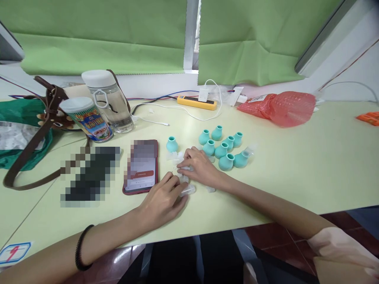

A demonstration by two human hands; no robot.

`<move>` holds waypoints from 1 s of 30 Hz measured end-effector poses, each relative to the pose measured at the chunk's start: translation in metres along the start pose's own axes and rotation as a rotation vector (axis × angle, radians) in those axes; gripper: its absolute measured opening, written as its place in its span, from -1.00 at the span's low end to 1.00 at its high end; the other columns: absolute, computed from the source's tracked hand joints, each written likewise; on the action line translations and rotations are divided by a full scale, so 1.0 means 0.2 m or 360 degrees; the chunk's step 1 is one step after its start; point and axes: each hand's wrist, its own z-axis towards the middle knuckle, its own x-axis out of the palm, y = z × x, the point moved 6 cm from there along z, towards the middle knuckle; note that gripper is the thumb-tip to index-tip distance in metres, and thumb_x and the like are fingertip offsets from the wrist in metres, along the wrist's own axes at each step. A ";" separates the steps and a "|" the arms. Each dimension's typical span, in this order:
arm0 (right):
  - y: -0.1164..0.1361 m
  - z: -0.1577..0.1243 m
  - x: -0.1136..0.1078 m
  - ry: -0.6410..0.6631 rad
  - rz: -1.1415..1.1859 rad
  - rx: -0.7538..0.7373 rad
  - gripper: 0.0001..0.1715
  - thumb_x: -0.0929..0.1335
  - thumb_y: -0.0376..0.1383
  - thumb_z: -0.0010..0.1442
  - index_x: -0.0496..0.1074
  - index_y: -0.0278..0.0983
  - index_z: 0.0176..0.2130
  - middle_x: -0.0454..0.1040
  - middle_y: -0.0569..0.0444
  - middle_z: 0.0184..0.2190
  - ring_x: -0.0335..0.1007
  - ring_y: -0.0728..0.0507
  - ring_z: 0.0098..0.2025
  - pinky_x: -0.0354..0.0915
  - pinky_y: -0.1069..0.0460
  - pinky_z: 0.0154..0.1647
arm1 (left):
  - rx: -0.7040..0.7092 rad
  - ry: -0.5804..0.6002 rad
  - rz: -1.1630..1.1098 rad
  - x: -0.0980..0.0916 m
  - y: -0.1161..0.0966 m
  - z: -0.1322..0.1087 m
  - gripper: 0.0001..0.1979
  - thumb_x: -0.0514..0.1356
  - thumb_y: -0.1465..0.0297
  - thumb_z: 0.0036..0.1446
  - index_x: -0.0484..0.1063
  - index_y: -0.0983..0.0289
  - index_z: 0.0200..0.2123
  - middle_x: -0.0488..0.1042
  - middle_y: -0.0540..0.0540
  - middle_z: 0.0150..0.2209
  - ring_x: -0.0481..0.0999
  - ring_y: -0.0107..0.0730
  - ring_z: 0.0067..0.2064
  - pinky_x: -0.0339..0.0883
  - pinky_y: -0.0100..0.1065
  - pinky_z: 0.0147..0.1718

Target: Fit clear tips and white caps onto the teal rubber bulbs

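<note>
Translucent plastic pieces [188, 190] lie at the left hand [164, 199] and right hand [199, 165], fingers [172, 182] narrow, grip impossible to tell, near turquoise bulbs [226, 163] on the desk [296, 165].

A: What is worn on the left arm of the person pictured?
B: A narrow black band [78, 248] with a ridged, cord-like texture, circling the forearm above a bare left hand [164, 199].
A: And on the right?
B: A loose, pale cream fabric sleeve [340, 244], softly creased and tan lower down; the forearm and right hand [199, 165] are bare.
A: Below?
B: Plain black clothing [173, 260] across the lap, with grey-blue strips [197, 256] alongside; whether those belong to the outfit is unclear.
</note>
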 end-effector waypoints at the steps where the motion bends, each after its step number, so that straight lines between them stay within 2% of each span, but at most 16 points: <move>1: 0.01 0.00 0.00 0.0002 -0.0007 -0.0011 -0.83 0.30 -0.24 0.07 0.47 -0.20 -0.33 0.24 0.06 -0.40 0.10 -0.08 -0.26 0.01 0.01 -0.31 | -0.0008 0.0011 -0.0009 0.00 0.00 0.00 -0.79 0.01 0.47 0.08 0.36 0.40 -0.24 0.31 0.16 -0.44 0.23 -0.28 -0.34 0.28 -0.24 -0.38; 6: 0.02 0.00 0.00 0.0020 -0.0016 -0.0026 -0.85 0.30 -0.29 0.06 0.47 -0.23 -0.37 0.25 0.06 -0.39 0.10 -0.07 -0.25 0.00 0.02 -0.31 | -0.0054 0.0071 -0.0026 0.02 0.02 0.00 -0.76 -0.02 0.47 0.11 0.32 0.40 -0.18 0.33 0.19 -0.38 0.22 -0.25 -0.30 0.28 -0.21 -0.34; 12: 0.01 0.00 0.00 0.0057 -0.0013 0.0009 -0.80 0.27 -0.25 0.09 0.43 -0.25 -0.29 0.27 0.04 -0.35 0.10 -0.09 -0.22 0.01 0.01 -0.29 | -0.0098 0.0026 -0.0136 0.00 0.03 0.00 -0.74 -0.03 0.44 0.13 0.27 0.41 -0.13 0.37 0.17 -0.41 0.24 -0.25 -0.28 0.28 -0.21 -0.31; 16: 0.01 0.00 0.01 0.0046 -0.0056 0.0001 -0.78 0.26 -0.23 0.10 0.43 -0.25 -0.28 0.26 0.04 -0.35 0.09 -0.10 -0.22 0.00 0.01 -0.29 | -0.0121 0.0036 -0.0180 -0.01 0.03 0.00 -0.75 -0.02 0.43 0.12 0.30 0.44 -0.17 0.38 0.15 -0.47 0.25 -0.25 -0.32 0.28 -0.24 -0.35; 22: 0.04 -0.01 0.00 0.0012 -0.0102 -0.0080 -0.80 0.25 -0.27 0.12 0.46 -0.20 -0.32 0.24 0.06 -0.40 0.09 -0.07 -0.26 -0.02 0.02 -0.33 | -0.0153 0.0093 -0.0205 0.00 0.03 0.00 -0.77 0.02 0.39 0.09 0.35 0.40 -0.25 0.39 0.17 -0.42 0.28 -0.24 -0.30 0.26 -0.23 -0.34; 26: 0.04 0.00 0.00 0.0011 -0.0078 -0.0121 -0.82 0.26 -0.28 0.10 0.46 -0.24 -0.38 0.24 0.06 -0.41 0.10 -0.07 -0.27 -0.02 0.03 -0.34 | -0.0184 0.0108 -0.0204 0.00 0.03 0.01 -0.77 0.02 0.38 0.09 0.36 0.39 -0.25 0.38 0.16 -0.42 0.28 -0.25 -0.32 0.25 -0.25 -0.37; 30: 0.03 0.00 0.01 0.0004 -0.0072 -0.0081 -0.81 0.26 -0.27 0.10 0.43 -0.27 -0.32 0.26 0.05 -0.38 0.11 -0.08 -0.24 0.00 0.02 -0.31 | -0.0200 0.0118 -0.0212 0.00 0.03 0.01 -0.79 0.03 0.37 0.08 0.37 0.37 -0.28 0.38 0.14 -0.45 0.28 -0.26 -0.33 0.25 -0.26 -0.38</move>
